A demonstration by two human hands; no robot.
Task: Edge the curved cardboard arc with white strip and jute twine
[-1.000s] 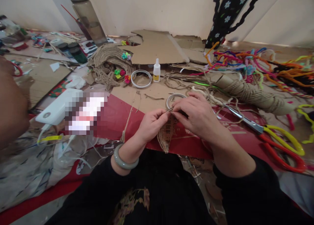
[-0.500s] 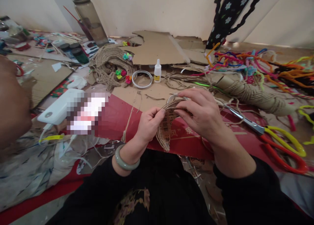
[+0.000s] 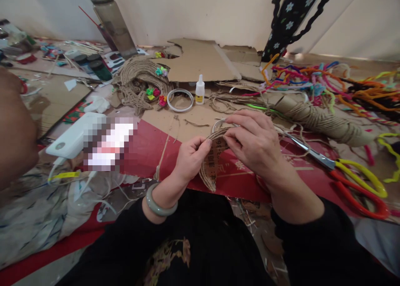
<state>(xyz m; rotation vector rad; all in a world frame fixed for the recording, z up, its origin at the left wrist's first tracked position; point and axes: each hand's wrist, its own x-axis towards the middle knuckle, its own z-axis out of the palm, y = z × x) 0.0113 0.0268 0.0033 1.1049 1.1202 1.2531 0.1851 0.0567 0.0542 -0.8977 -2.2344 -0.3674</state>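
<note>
Hands: two — one left hand [image 3: 190, 157], one right hand [image 3: 254, 138] — with one twine-edged cardboard piece [image 3: 215, 157] between them. One bangle [image 3: 161, 211]. Two white rings [image 3: 180, 110], one glue bottle [image 3: 200, 92], one pair of scissors [image 3: 326, 161] and one twine-wound tube [image 3: 325, 121] at right. At left, one power bank [image 3: 75, 136]; far left, one tumbler [image 3: 114, 26], four bright flower clusters [image 3: 152, 93] and one twine star [image 3: 137, 102]. Far right, the pipe cleaners [image 3: 336, 82] — tangled — defy an exact count.

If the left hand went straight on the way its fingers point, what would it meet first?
Beyond the cord-edged cardboard piece it grips, the left hand would probably meet the right hand, which touches that piece too. The partly hidden white ring is near that line; depth is unclear.
</note>
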